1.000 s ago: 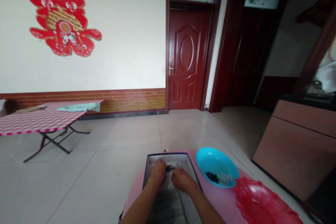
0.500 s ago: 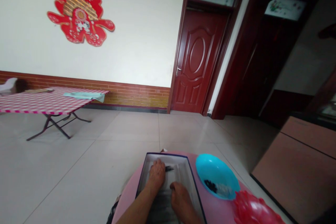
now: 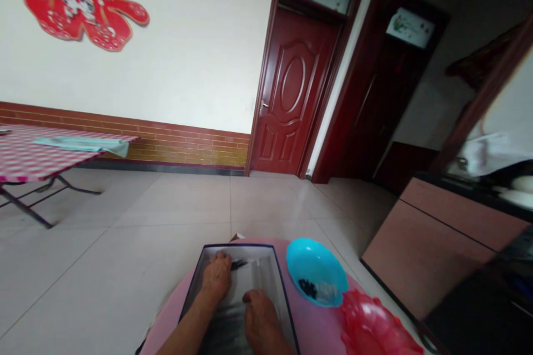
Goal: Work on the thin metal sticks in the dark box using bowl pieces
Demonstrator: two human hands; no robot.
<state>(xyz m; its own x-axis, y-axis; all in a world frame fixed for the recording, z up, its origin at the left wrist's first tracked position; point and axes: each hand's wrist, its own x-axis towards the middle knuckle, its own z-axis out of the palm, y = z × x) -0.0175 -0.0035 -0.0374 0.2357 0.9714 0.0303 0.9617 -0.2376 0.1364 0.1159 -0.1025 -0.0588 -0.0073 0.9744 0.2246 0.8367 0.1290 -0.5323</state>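
Note:
A shallow box (image 3: 239,245) with a dark blue rim and pale inside lies in front of me on a pink round table (image 3: 314,330). My left hand (image 3: 217,277) reaches into its far left part, fingers bent down beside some thin black pieces (image 3: 239,264). What those fingers hold, if anything, is hidden. Nearer to me, my right hand (image 3: 263,319) is curled over the box's right side, thumb against the fingers; its contents cannot be made out. Long clear strips or tubes (image 3: 260,274) lie lengthwise in the box, blurred.
Right of the box stands a blue basin (image 3: 298,252) with small black pieces (image 3: 307,288) and clear pieces (image 3: 327,292) in it. A red scalloped bowl (image 3: 372,319) is closer to me. Beyond are a checked folding table (image 3: 62,158), a red door (image 3: 293,89) and a pinkish cabinet (image 3: 433,233).
The view has swung to the right, so the room and the table have shifted left in the picture. Both hands stay at nearly the same places in the box.

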